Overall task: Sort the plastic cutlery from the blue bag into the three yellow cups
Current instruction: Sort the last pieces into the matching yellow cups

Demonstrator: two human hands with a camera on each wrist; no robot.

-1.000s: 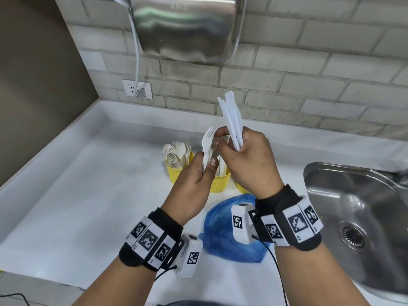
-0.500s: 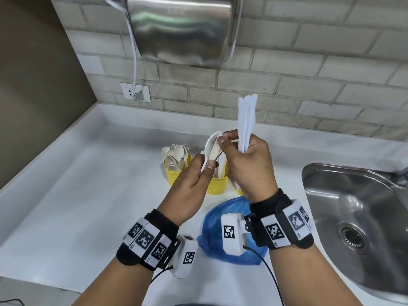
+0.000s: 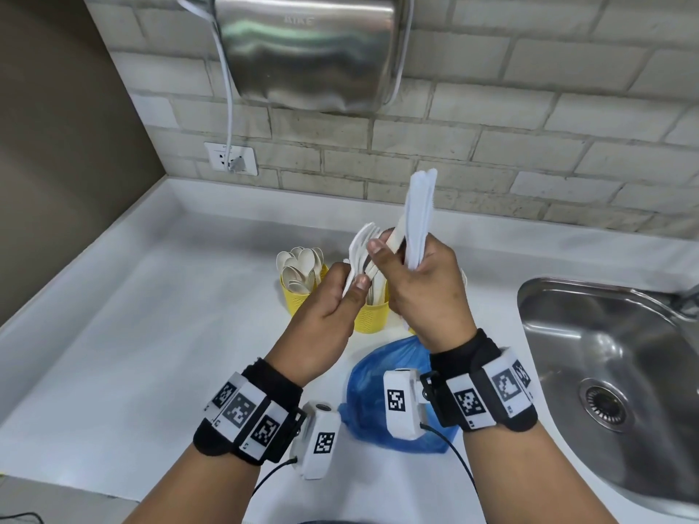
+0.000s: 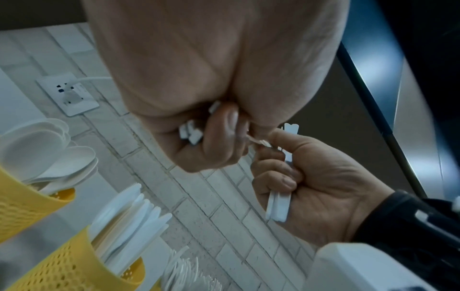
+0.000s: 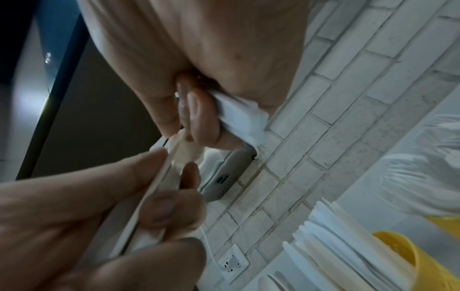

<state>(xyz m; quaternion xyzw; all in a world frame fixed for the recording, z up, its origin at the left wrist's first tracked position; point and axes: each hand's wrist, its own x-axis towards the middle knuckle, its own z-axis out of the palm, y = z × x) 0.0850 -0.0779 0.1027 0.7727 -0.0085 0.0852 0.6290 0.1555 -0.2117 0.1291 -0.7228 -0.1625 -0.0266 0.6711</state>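
Note:
My right hand (image 3: 397, 253) grips an upright bundle of white plastic knives (image 3: 419, 217) above the cups; their handle ends (image 4: 278, 204) stick out below its fist. Its thumb and forefinger also pinch a cream-coloured piece (image 3: 394, 240). My left hand (image 3: 351, 283) touches the right one and holds white forks (image 3: 361, 247) and the other end of that cream piece (image 5: 149, 196). One yellow cup (image 3: 293, 302) holds spoons (image 3: 300, 266), and the middle cup (image 3: 372, 315) holds knives (image 4: 129, 216). The right hand hides most of the third cup. The blue bag (image 3: 372, 391) lies crumpled in front.
A steel sink (image 3: 612, 372) is sunk into the white counter (image 3: 132, 334) on the right. A steel hand dryer (image 3: 306, 51) hangs on the brick wall above, its cord plugged into a socket (image 3: 231, 159). A brown wall closes the left side.
The knife bundle in my right hand has swung from leaning left to nearly upright. The fork in my left hand has turned edge-on, and both hands stay together above the cups.

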